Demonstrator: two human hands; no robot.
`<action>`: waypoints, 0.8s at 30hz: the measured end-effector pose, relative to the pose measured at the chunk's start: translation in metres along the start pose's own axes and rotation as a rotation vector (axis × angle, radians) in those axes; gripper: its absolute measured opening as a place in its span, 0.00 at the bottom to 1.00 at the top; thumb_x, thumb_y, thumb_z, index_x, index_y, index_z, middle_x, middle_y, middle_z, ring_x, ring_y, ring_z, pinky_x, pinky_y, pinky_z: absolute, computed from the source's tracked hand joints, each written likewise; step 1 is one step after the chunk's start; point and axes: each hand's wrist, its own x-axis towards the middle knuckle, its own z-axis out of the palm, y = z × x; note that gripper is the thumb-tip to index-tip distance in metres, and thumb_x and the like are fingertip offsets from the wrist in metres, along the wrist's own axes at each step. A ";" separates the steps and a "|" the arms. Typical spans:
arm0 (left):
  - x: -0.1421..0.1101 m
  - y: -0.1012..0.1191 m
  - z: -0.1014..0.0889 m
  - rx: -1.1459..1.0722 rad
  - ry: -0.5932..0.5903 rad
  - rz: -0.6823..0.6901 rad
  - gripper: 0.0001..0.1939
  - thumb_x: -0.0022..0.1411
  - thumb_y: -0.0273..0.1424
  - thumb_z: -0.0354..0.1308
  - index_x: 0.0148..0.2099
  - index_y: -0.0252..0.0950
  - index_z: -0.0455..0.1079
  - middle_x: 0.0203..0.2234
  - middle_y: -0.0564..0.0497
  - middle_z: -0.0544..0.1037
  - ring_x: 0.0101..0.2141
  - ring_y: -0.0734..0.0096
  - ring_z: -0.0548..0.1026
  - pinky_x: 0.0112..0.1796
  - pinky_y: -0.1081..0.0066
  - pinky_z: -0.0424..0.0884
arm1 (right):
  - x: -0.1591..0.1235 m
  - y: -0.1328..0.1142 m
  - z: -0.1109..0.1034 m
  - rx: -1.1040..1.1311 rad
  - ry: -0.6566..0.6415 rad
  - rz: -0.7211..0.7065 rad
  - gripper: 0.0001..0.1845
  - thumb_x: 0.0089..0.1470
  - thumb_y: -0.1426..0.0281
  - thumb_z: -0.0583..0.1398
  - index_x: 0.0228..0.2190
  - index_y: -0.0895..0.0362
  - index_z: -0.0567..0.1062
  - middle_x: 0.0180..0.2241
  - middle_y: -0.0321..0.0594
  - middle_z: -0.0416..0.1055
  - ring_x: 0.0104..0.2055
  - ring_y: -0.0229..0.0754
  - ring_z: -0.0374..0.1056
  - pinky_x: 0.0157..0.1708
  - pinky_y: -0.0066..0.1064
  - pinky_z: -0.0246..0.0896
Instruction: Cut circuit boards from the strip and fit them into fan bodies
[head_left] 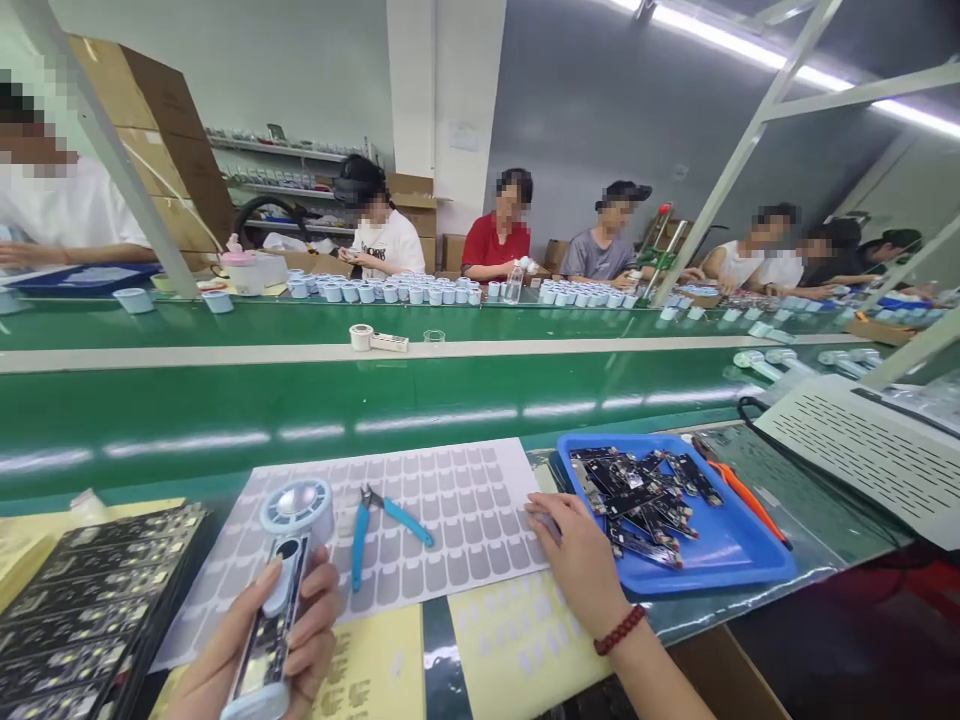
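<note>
My left hand [300, 620] is wrapped round the handle of a light-blue handheld fan [296, 508], its round head up and its open handle showing a black circuit board. Under it lies a white sheet of grey stickers [450, 545]. On that sheet rest cutting pliers [390, 515] with blue handles, jaws pointing away. At the sheet's right edge, my right hand [574, 555] is curled with thumb and fingers close together; what they pinch, if anything, is hard to make out. Beside it stands a blue tray [720, 565] holding many black circuit boards [637, 500].
Stacked circuit-board panels [97, 600] lie at left, yellow backing sheets [517, 645] in front. An orange-handled tool [750, 500] leans on the tray's right rim, near a slotted white metal box [862, 450]. Across the green conveyor belt [420, 390], several people work behind rows of light-blue fan heads [390, 290].
</note>
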 end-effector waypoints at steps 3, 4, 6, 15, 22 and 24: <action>-0.008 -0.002 0.002 -0.093 -0.008 -0.055 0.08 0.68 0.22 0.47 0.45 0.29 0.66 0.27 0.52 0.66 0.17 0.81 0.67 0.16 0.80 0.69 | 0.000 0.001 0.001 0.048 0.036 0.021 0.16 0.60 0.67 0.55 0.48 0.55 0.74 0.40 0.44 0.79 0.51 0.50 0.71 0.52 0.45 0.67; -0.010 -0.003 0.003 -0.112 -0.016 -0.069 0.08 0.69 0.22 0.47 0.46 0.28 0.66 0.28 0.52 0.67 0.18 0.81 0.68 0.17 0.81 0.70 | 0.000 0.001 0.002 0.056 0.051 0.035 0.18 0.60 0.65 0.55 0.50 0.55 0.73 0.43 0.44 0.79 0.53 0.52 0.70 0.52 0.46 0.67; -0.013 -0.004 0.007 -0.127 -0.011 -0.076 0.09 0.70 0.23 0.46 0.48 0.27 0.66 0.27 0.52 0.67 0.18 0.82 0.69 0.18 0.82 0.71 | 0.001 0.002 0.004 0.064 0.079 0.078 0.22 0.58 0.63 0.56 0.53 0.55 0.71 0.47 0.46 0.77 0.54 0.55 0.68 0.49 0.49 0.67; -0.017 -0.004 0.021 -0.229 0.108 -0.106 0.11 0.71 0.27 0.47 0.45 0.25 0.67 0.26 0.52 0.68 0.18 0.79 0.73 0.19 0.80 0.75 | -0.005 -0.042 -0.005 0.239 0.143 0.149 0.20 0.54 0.53 0.58 0.42 0.53 0.74 0.41 0.46 0.78 0.51 0.58 0.70 0.52 0.52 0.63; -0.017 -0.015 0.032 -0.209 0.215 -0.025 0.06 0.69 0.24 0.51 0.44 0.27 0.68 0.29 0.49 0.72 0.20 0.77 0.75 0.21 0.79 0.77 | -0.040 -0.172 0.002 1.235 -0.364 0.359 0.27 0.38 0.68 0.72 0.42 0.53 0.72 0.24 0.35 0.77 0.58 0.55 0.69 0.43 0.38 0.71; -0.017 -0.017 0.031 -0.189 0.202 -0.009 0.04 0.68 0.23 0.52 0.43 0.28 0.67 0.29 0.49 0.72 0.20 0.78 0.75 0.21 0.80 0.76 | -0.043 -0.189 0.009 1.304 -0.409 0.370 0.24 0.36 0.72 0.71 0.39 0.53 0.73 0.22 0.34 0.77 0.58 0.54 0.70 0.46 0.38 0.71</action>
